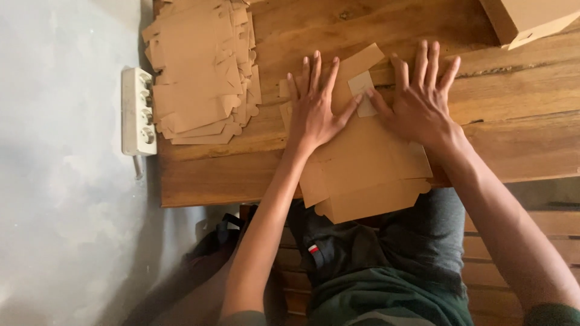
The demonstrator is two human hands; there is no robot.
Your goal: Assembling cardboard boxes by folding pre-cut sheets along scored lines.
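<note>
At the far left of the frame a white power strip (pixel 138 111) lies against the table edge, its cable hard to make out. Next to it, at upper left, a stack of flat brown cardboard blanks (pixel 202 69) is cut off by the top edge. In the centre, a flat brown cardboard box blank (pixel 362 163) lies on the wooden table (pixel 519 133), its lower flaps hanging over the near edge and part of its middle hidden under the hands. The left hand (pixel 315 108) presses flat on it, fingers spread, gripping nothing. The right hand (pixel 420 99) does likewise beside a pale patch. At upper right, a folded cardboard box (pixel 528 18) is cropped.
</note>
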